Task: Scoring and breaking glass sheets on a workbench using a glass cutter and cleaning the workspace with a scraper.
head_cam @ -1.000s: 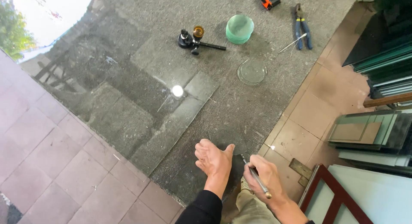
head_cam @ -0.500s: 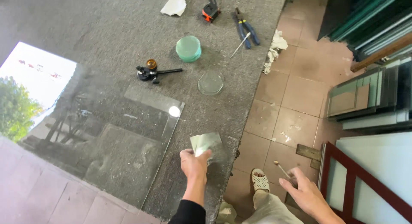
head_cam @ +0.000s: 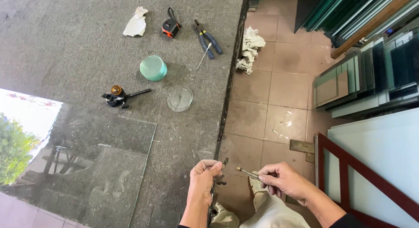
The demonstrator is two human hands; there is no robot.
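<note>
At the worktop (head_cam: 65, 44) edge, the left hand (head_cam: 204, 174) is clamped on a small clear glass piece (head_cam: 224, 154), barely visible; the right hand (head_cam: 279, 179) pinches a thin glass cutter (head_cam: 248, 171) just beside it; best to grip firmly and keep fingers off sharp edges.

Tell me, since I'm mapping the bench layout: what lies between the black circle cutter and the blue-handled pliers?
In the head view, the stack of green glass discs sits between the circle cutter and the pliers, on the grey table.
</note>
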